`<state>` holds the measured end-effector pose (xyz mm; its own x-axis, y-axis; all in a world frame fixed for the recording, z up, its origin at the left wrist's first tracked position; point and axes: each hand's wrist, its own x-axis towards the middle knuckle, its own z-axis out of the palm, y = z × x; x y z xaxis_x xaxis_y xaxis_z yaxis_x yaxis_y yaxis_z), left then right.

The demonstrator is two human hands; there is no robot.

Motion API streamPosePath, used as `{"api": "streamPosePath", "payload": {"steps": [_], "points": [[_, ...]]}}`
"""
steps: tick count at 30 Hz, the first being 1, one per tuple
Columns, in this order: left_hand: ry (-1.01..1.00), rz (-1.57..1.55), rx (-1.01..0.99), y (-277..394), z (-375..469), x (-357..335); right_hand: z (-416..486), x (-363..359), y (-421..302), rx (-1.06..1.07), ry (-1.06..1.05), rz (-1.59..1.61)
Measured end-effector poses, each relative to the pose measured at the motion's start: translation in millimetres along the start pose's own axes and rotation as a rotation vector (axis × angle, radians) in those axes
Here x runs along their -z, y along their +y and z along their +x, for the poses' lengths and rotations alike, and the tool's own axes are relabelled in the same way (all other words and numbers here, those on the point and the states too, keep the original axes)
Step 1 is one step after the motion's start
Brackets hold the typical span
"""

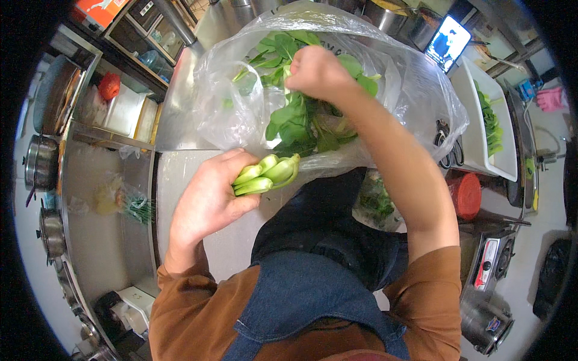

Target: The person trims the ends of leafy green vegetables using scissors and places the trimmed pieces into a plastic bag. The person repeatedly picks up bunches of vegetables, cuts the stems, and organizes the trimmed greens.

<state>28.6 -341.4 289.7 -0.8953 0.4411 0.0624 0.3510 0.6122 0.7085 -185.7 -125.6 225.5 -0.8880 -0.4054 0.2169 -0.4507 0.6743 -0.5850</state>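
My left hand (207, 198) is closed around a bunch of pale green leafy-vegetable stalks (268, 173), their cut ends facing right. Beyond it a large clear plastic bag (406, 106) lies wide open on the steel counter. Loose leafy greens (291, 126) fill its middle. My right hand (320, 74) reaches over the bag's near edge and is curled into a fist among the leaves, slightly blurred. A pale stem shows at its fingers, with leaves hanging below; the grip itself is partly hidden.
Black-handled scissors (445, 140) lie at the bag's right side. Right of them stands a white plastic tub (505, 149) holding greens, with a lit phone (448, 43) propped behind. A red container (467, 196) sits below the tub. Metal shelving (67, 176) with pots runs along the left.
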Motion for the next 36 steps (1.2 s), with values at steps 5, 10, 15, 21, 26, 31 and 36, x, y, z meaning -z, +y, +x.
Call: {"api": "streamPosePath", "payload": {"steps": [5, 10, 15, 21, 26, 31, 36], "points": [[0.024, -0.012, -0.001, -3, 0, 1, -16, 76, -7, -0.130, 0.135, 0.439], [-0.007, -0.026, 0.021, -3, 1, 2, -38, 106, 0, -0.198, 0.125, 0.433], [0.109, -0.022, -0.014, 2, 1, 0, -101, 133, -20, -0.147, 0.194, 0.427], [0.364, -0.792, 0.219, 33, -15, 2, -203, 160, -41, -0.177, 0.161, 0.817], [0.048, -0.985, 0.182, 51, -1, -17, -268, 171, -45, -0.155, 0.015, 1.125], [-0.058, -0.918, 0.159, 88, 29, -89, -300, 133, -58, -0.182, 0.080, 1.256], [-0.201, -0.874, 0.101, 98, 62, -154, -343, 130, -49, -0.315, 0.171, 1.220]]}}
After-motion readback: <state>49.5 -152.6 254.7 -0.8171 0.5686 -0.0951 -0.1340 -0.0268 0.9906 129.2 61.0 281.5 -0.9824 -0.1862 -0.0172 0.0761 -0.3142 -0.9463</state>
